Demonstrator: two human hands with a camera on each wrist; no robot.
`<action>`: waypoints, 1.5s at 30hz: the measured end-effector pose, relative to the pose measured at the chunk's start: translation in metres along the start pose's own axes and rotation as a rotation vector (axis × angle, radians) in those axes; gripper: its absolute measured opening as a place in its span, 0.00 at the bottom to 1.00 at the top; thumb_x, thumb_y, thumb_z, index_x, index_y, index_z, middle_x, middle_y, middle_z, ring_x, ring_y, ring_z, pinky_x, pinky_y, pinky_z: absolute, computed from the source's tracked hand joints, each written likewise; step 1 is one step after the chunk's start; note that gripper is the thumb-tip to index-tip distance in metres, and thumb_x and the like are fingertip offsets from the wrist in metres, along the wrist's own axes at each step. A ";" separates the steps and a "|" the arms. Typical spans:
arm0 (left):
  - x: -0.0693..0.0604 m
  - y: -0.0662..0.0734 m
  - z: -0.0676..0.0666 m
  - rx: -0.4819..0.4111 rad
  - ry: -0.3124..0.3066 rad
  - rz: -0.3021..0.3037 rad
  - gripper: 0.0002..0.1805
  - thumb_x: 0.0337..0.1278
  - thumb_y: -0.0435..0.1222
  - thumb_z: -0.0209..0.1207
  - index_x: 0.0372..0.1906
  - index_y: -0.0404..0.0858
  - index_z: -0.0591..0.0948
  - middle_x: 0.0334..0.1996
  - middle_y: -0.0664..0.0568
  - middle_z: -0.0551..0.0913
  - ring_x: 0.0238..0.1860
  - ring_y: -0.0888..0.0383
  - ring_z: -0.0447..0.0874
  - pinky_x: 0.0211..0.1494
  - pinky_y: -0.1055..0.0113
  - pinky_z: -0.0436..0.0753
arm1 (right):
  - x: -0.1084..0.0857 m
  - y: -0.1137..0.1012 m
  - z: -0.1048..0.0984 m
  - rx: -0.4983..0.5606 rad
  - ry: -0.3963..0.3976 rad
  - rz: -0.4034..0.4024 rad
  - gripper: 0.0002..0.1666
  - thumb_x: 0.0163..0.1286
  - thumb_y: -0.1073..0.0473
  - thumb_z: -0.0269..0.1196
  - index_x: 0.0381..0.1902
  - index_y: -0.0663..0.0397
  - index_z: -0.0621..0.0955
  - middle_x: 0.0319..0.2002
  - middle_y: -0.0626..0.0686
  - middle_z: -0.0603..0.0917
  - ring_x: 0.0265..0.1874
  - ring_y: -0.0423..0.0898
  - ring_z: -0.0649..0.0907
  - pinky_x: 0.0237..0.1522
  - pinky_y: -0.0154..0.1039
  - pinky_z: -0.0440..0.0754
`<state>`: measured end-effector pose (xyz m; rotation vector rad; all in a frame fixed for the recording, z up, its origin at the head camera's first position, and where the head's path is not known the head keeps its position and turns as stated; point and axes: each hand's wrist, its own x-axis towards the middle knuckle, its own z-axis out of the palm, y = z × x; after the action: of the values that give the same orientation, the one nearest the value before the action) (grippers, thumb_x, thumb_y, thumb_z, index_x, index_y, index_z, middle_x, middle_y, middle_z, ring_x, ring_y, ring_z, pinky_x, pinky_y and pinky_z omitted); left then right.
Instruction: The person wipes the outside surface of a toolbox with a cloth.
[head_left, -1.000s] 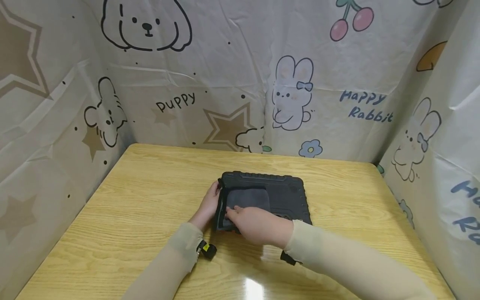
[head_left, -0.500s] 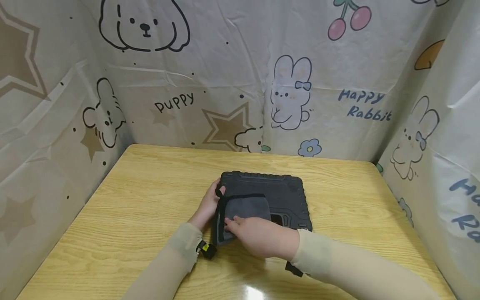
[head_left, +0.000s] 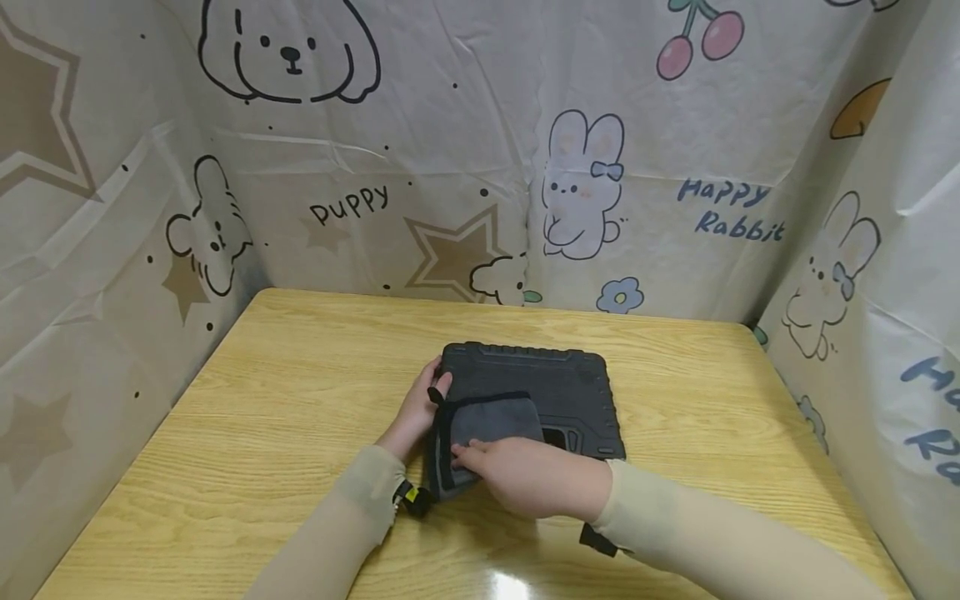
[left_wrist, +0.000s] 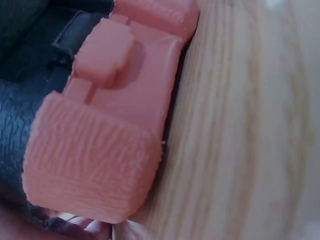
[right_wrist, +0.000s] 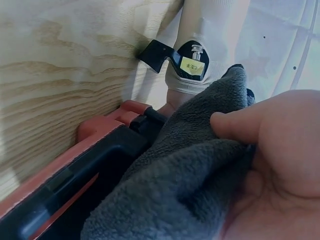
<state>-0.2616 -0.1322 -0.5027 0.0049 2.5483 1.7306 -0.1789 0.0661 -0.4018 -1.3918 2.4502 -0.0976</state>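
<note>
A black plastic tool case (head_left: 570,383) with a red lower part (left_wrist: 90,155) lies closed on the table. Over the near left part of its lid is spread a grey cloth (head_left: 495,417) with black edging, its corner hanging past the front edge. My right hand (head_left: 532,475) pinches this cloth between thumb and fingers; the right wrist view shows the fluffy cloth (right_wrist: 195,130) bunched up at the thumb. At the case's left side, my left hand (head_left: 420,408) holds it, thumb up by the lid's edge. The cloth hides part of the lid.
The wood-grain table (head_left: 300,358) spreads out around the case. A patterned fabric curtain (head_left: 420,125) stands at the back and on both sides. A small black camera (head_left: 416,498) is strapped to the left wrist.
My right hand and the cloth have slid toward me over the lid, past the case's front edge. The left hand and the case stay in nearly the same place.
</note>
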 end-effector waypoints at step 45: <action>-0.001 0.004 0.004 -0.018 0.019 -0.099 0.32 0.83 0.40 0.42 0.81 0.30 0.53 0.81 0.32 0.53 0.81 0.39 0.53 0.82 0.50 0.57 | -0.133 0.146 -0.064 0.313 0.666 0.408 0.06 0.80 0.67 0.54 0.43 0.61 0.78 0.30 0.53 0.76 0.29 0.46 0.73 0.34 0.42 0.70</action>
<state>-0.2608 -0.1264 -0.5002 -0.1358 2.4995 1.7258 -0.2558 0.2488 -0.3406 -0.7779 3.0061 -0.9316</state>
